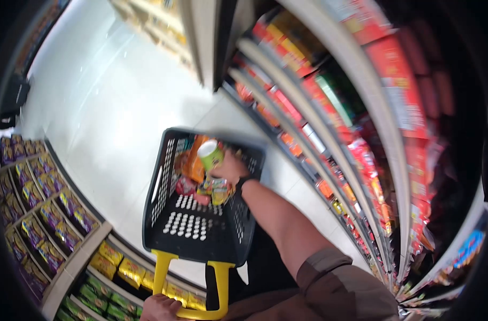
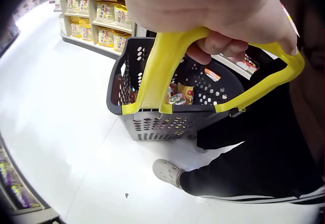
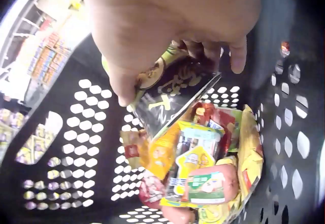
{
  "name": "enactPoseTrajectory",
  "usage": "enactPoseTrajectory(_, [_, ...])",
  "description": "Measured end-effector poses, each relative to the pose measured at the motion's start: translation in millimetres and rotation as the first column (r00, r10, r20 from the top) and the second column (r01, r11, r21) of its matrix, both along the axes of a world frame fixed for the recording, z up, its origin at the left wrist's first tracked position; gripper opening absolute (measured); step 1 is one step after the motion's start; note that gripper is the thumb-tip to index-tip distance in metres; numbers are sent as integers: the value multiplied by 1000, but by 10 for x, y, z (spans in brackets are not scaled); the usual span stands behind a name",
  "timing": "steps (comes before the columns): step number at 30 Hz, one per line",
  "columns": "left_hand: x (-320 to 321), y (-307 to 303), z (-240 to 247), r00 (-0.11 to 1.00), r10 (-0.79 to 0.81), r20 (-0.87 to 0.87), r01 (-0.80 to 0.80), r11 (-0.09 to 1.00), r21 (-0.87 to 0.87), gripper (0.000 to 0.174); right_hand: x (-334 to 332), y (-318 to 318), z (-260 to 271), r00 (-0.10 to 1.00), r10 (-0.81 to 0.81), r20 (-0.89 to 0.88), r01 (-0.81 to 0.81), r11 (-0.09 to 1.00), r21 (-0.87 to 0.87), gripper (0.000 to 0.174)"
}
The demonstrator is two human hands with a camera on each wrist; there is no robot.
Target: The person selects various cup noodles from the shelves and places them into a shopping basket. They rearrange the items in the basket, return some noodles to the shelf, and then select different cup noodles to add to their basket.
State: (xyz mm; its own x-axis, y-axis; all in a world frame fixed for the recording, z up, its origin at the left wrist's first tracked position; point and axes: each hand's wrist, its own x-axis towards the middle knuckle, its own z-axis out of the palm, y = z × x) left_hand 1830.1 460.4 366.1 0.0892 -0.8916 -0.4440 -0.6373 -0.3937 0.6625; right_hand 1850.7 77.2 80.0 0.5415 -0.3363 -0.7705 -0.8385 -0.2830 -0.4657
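My left hand (image 1: pixel 161 308) (image 2: pixel 213 11) grips the yellow handle (image 1: pixel 220 291) (image 2: pixel 165 64) of a black shopping basket (image 1: pixel 154 214) (image 2: pixel 116 94), fingers curled under the bar. Inside the far part of the basket, my right hand (image 1: pixel 232 167) (image 3: pixel 172 18) holds a black and green package (image 3: pixel 165 99) between thumb and fingers; its green side and whitish end (image 1: pixel 209 152) show in the head view. Below it lie an orange packet (image 3: pixel 163 153), a clear and yellow packet (image 3: pixel 195 158) and a pink packet with a green label (image 3: pixel 212 184).
Shelves of red packages (image 1: pixel 399 101) rise along the right. On the left are racks of purple packets (image 1: pixel 38 235) and yellow packets (image 1: pixel 131 273). Pale floor (image 1: pixel 110 107) surrounds the basket, and a shoe (image 2: pixel 167 172) stands beside it. Another shelf end (image 2: pixel 91 46) stands beyond.
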Motion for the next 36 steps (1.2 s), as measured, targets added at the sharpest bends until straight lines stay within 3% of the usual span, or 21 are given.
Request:
enactPoseTrajectory(2, [-13,136,34,999,-44,-23,46,996,74,41,-49,0,410,968,-94,232,72,992,101,93])
enactPoseTrajectory(3, [-51,231,-80,998,15,-64,-14,1000,7,46,-82,-3,593,955,-125,271,89,986,141,93])
enactPoseTrajectory(4, [-95,252,-75,991,-32,131,26,998,52,52,-128,5,778,939,-156,306,101,977,187,93])
enactPoseTrajectory(6, [-61,195,-38,997,-56,59,48,990,135,55,-265,16,1219,876,-210,434,105,961,255,88])
enactPoseTrajectory(8, [-29,87,76,999,-26,42,23,996,82,55,-459,18,1534,828,-241,507,104,953,284,82])
enactPoseTrajectory(10, [-106,133,-11,985,-48,168,37,997,69,50,-702,61,1526,772,-305,558,140,937,320,78])
enactPoseTrajectory(12, [-114,167,-58,978,-48,203,36,998,60,52,-943,83,1990,710,-450,541,187,862,471,75])
enactPoseTrajectory(14, [-114,138,-124,970,-53,236,38,997,67,53,-1188,112,2420,663,-460,590,230,876,424,72])
enactPoseTrajectory(15, [-107,154,-197,964,-75,255,49,993,106,56,-1320,151,2213,572,-460,679,250,886,390,66])
enactPoseTrajectory(17, [-99,138,-244,952,-109,285,64,985,163,62,-1574,221,2528,550,-553,626,324,832,450,65])
enactPoseTrajectory(20, [-80,51,-171,946,-135,296,107,988,108,59,-1910,373,3171,447,-704,552,432,710,556,59])
enactPoseTrajectory(21, [-83,50,-151,949,-123,291,106,992,72,58,-1977,419,3221,336,-736,588,405,676,615,60])
enactPoseTrajectory(22, [-75,10,-129,951,-105,290,102,994,25,58,-2052,452,3297,322,-740,591,417,671,613,60])
enactPoseTrajectory(24, [-82,-66,-30,956,-110,272,99,994,51,56,-2219,567,3483,147,-829,540,419,547,725,64])
enactPoseTrajectory(25, [-101,-84,16,962,-99,253,80,993,82,55,-2273,566,3335,78,-836,543,399,526,751,68])
enactPoseTrajectory(30, [-97,-133,13,965,-105,239,69,986,155,57,-2555,598,3422,96,-804,587,455,560,692,71])
enactPoseTrajectory(32, [-108,-90,-2,970,-95,222,54,981,186,60,-2626,606,3440,243,-758,606,534,626,569,75])
enactPoseTrajectory(36, [-127,-85,59,976,-68,206,36,988,151,59,-2645,565,3466,312,-730,608,545,661,516,85])
